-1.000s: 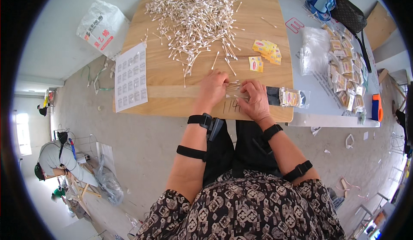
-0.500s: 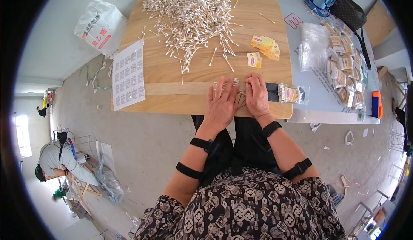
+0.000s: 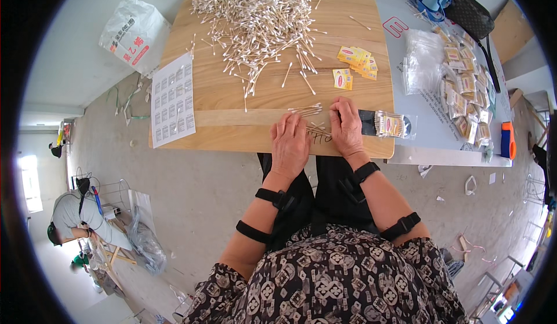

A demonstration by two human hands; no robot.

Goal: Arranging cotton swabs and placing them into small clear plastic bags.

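Note:
A few cotton swabs (image 3: 306,110) lie side by side on the wooden board between my hands, and more cotton swabs (image 3: 318,128) rest just nearer to me. My left hand (image 3: 289,143) lies palm down at their left, its fingers extended close together and holding nothing visible. To their right, my right hand (image 3: 347,127) is closed with curled fingers; what they pinch is hidden. Beside that hand is a clear bag of cotton swabs (image 3: 390,125) with a yellow card, lying over a dark strip (image 3: 367,122). Loose yellow cards (image 3: 358,60) lie farther off.
A big heap of cotton swabs (image 3: 261,19) covers the board's far side. A printed sheet (image 3: 174,102) hangs at the left edge. On the grey table at right are clear bags (image 3: 422,63), filled packets (image 3: 466,86) and an orange-and-blue object (image 3: 508,140). Another person (image 3: 87,214) works at far left.
My left hand has drawn back toward me and left, off the swabs, which now show uncovered. My right hand stays nearly in place.

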